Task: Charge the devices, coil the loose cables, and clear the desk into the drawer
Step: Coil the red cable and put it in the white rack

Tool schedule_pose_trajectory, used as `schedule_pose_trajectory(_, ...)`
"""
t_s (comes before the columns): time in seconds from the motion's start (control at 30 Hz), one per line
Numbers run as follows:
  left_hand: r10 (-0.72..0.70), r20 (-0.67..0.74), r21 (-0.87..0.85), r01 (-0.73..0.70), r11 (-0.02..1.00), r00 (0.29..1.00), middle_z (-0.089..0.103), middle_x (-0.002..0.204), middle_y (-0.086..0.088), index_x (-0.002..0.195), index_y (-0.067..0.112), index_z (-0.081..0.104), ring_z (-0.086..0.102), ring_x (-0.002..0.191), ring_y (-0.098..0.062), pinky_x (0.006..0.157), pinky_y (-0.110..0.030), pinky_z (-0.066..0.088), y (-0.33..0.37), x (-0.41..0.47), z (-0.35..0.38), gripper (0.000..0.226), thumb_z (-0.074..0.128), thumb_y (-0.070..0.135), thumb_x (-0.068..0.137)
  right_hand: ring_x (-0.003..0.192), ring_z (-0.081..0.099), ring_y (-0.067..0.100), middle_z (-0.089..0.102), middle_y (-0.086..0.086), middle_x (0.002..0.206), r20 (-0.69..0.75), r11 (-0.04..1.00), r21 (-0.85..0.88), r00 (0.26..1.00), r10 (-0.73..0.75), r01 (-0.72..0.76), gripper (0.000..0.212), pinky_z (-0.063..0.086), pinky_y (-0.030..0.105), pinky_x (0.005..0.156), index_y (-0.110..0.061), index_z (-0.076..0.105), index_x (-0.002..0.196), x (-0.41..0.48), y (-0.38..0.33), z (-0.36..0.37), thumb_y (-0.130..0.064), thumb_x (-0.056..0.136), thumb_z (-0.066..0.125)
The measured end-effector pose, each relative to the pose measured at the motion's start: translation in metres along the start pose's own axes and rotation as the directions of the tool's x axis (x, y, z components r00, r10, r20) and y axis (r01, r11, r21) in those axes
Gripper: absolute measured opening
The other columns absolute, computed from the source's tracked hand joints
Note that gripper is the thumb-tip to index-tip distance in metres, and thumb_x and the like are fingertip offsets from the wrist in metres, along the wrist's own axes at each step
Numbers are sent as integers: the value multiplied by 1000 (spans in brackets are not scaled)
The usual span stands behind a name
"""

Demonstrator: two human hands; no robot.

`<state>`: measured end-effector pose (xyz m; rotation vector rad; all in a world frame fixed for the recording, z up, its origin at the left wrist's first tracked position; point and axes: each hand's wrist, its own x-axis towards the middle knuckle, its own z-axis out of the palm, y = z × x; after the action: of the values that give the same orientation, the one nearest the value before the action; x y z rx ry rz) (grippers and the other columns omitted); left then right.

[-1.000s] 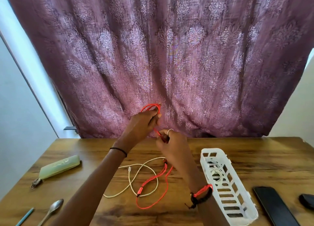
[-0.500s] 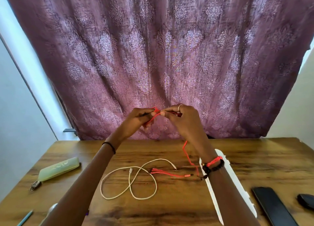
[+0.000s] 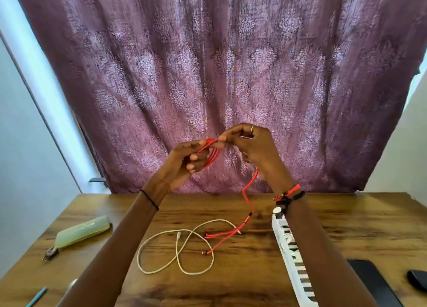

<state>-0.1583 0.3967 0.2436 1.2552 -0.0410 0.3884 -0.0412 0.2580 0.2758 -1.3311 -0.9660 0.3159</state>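
Both hands are raised above the wooden desk [image 3: 346, 225] in front of the curtain. My left hand [image 3: 182, 165] grips several loops of the red cable [image 3: 211, 154]. My right hand [image 3: 256, 148] pinches the same cable where it meets the loops. The rest of the red cable hangs down from the right hand, and its split connector ends lie on the desk. A white cable [image 3: 178, 251] lies loose in a crossed loop on the desk below my hands.
A white slotted basket [image 3: 293, 260] lies under my right forearm. A black phone [image 3: 374, 283] and a small dark device [image 3: 418, 280] sit at the right. A pale green case [image 3: 80, 234] with a clip, a spoon [image 3: 71, 284] and a teal pen [image 3: 37, 296] are at the left. A purple curtain [image 3: 219, 75] hangs behind.
Both hands have risen higher, and more red cable is gathered in loops in my left hand. Less red cable lies on the desk; only its connector ends rest there.
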Motion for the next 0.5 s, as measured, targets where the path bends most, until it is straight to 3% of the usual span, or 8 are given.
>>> schedule_pose_trajectory(0.07, -24, 48, -120, 30, 992, 999, 33, 47, 12, 104, -2, 68, 26, 36, 1, 35, -11, 25, 2, 0, 1, 35, 45, 19, 89, 35, 24, 4, 52, -11, 45, 39, 996, 61, 997, 65, -67, 8, 19, 16, 36, -8, 70, 79, 3, 1, -2, -14, 76, 74)
schedule_pose_trajectory(0.13, -29, 147, -296, 72, 952, 989, 37, 48, 11, 105, -3, 67, 23, 38, -2, 35, -12, 27, 2, 1, 1, 32, 54, 19, 85, 37, 23, 5, 54, -10, 49, 84, 981, 158, 992, 98, -110, 6, 17, 15, 36, -12, 70, 75, 6, 3, -1, -17, 74, 74)
schedule_pose_trajectory(0.23, 56, 302, -594, 142, 792, 952, 49, 59, -1, 120, -13, 51, 34, 47, -8, 45, -20, 37, 1, 6, 1, 38, 37, 14, 98, 38, 25, 4, 57, 3, 67, 84, 956, 252, 987, 136, -153, 13, 17, 13, 35, -20, 75, 74, 11, 9, 2, -31, 69, 74)
schedule_pose_trajectory(0.3, 94, 254, -643, 95, 760, 963, 55, 65, -5, 125, -13, 46, 46, 49, -14, 49, -22, 37, -1, 11, 1, 41, 33, 16, 100, 37, 24, 3, 53, 5, 70, 54, 944, 276, 984, 172, -180, 12, 17, 13, 35, -22, 76, 78, 12, 14, 6, -32, 74, 72)
schedule_pose_trajectory(0.4, 136, 193, -672, 30, 740, 972, 55, 69, -7, 131, -13, 40, 53, 56, -16, 54, -23, 42, -4, 18, 3, 42, 38, 13, 99, 36, 23, 2, 47, -4, 58, 20, 922, 329, 978, 208, -203, 13, 17, 11, 34, -22, 76, 75, 15, 23, 12, -27, 84, 66)
schedule_pose_trajectory(0.5, 123, 17, -652, -83, 754, 992, 57, 75, -7, 134, -18, 31, 55, 62, -16, 62, -24, 50, -2, 22, 5, 47, 42, 2, 93, 33, 24, 2, 48, -4, 55, -29, 936, 290, 976, 218, -200, 16, 17, 11, 34, -23, 74, 73, 13, 28, 16, -25, 86, 65)
